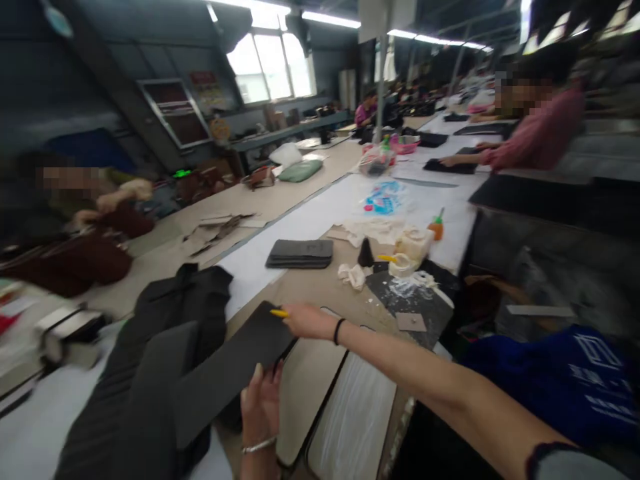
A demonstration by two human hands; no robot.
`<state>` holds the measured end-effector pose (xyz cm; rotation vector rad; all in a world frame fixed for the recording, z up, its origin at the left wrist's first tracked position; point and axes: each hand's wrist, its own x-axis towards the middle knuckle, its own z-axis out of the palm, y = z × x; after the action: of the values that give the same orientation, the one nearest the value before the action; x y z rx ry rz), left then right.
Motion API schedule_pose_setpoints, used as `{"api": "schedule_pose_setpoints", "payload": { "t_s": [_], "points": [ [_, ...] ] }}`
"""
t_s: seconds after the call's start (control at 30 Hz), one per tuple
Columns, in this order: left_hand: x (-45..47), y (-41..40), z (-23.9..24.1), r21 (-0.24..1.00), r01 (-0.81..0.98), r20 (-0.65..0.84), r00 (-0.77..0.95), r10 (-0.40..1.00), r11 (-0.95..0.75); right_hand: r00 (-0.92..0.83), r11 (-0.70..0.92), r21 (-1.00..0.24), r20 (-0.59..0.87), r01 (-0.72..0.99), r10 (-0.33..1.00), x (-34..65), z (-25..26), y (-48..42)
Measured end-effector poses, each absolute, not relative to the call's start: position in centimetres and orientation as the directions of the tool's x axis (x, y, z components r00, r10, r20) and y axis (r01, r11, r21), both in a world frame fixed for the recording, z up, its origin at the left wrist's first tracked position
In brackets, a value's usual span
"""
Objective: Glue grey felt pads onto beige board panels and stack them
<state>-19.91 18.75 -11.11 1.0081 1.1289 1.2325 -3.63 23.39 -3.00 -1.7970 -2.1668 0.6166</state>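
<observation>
My right hand (311,321), a black band on its wrist, is closed around a slim yellow tool (279,313). The tool's end lies over the far end of a long dark grey panel (235,367); its exact kind is unclear. My left hand (263,403), with a silver bracelet, grips the panel's near edge, thumb on top and fingers partly hidden. Beneath and beside the hands lie a beige panel with a dark rim (305,393) and a second panel with white streaks (357,410). More dark fabric pieces (145,373) are heaped at the left.
A folded dark grey stack (300,253) lies ahead. Farther right are a white cup (403,265) with a yellow handle, an orange bottle (436,229), crumpled cloth (380,231) and a blue-printed plastic bag (384,198). Co-workers sit at left and right; blue fabric (545,380) hangs lower right.
</observation>
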Motion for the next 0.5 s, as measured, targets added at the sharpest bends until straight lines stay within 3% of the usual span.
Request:
{"api": "schedule_pose_setpoints", "payload": {
  "t_s": [0.1,0.23,0.37,0.5],
  "points": [
    [-21.9,18.4,-9.6,0.925,-0.368,-0.142,-0.117,0.983,0.09,-0.194,0.117,-0.501,-0.105,0.858,0.975,-1.7,-3.2,22.6],
    [-24.9,15.3,-9.1,0.857,-0.465,-0.382,-0.282,0.88,0.223,-0.196,0.087,-0.511,-0.165,0.855,0.967,2.2,-3.2,19.0],
    [-25.2,8.9,-11.0,0.73,-0.392,-0.638,-0.099,0.764,0.559,-0.076,-0.078,-0.456,-0.311,0.886,0.947,6.5,-4.9,13.8],
    [-23.3,2.3,-14.7,0.64,-0.21,-0.733,0.12,0.669,0.739,0.019,-0.188,-0.303,-0.485,0.934,0.874,9.7,-9.0,9.0]
  ]
}}
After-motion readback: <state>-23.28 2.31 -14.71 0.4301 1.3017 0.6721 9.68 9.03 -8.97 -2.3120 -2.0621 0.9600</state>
